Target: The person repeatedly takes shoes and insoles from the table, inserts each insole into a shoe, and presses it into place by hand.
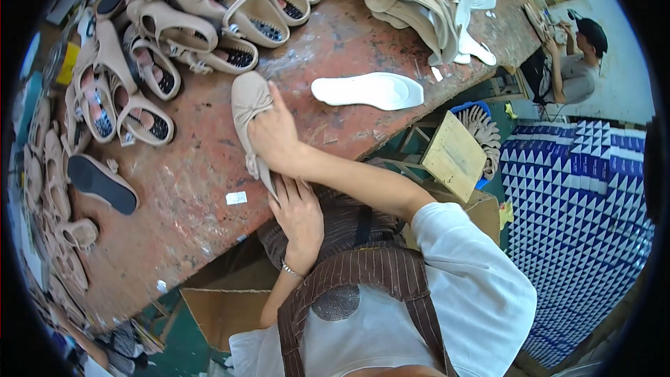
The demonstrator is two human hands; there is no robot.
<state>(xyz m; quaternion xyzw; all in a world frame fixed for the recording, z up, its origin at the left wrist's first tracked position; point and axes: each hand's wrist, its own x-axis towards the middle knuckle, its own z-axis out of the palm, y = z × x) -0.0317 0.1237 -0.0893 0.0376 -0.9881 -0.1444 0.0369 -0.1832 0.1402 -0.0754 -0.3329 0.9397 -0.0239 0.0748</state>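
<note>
A beige flat shoe (252, 101) with a bow on its toe rests on the worn red-brown table, its toe pointing away from me. My right hand (273, 136) reaches into the shoe's opening and grips it; most of those fingers are hidden inside. At the heel, my left hand (300, 215) holds the shoe with its fingertips against the back edge. A white insole (368, 91) lies flat on the table to the right of the shoe.
Many beige slingback shoes (230, 10) crowd the table's far left. Stacked beige pieces and white insoles (419, 0) stand at the far right. One shoe (103, 183) shows its black sole. Blue-and-white boxes (579, 237) are piled at right; a person (583, 63) sits beyond.
</note>
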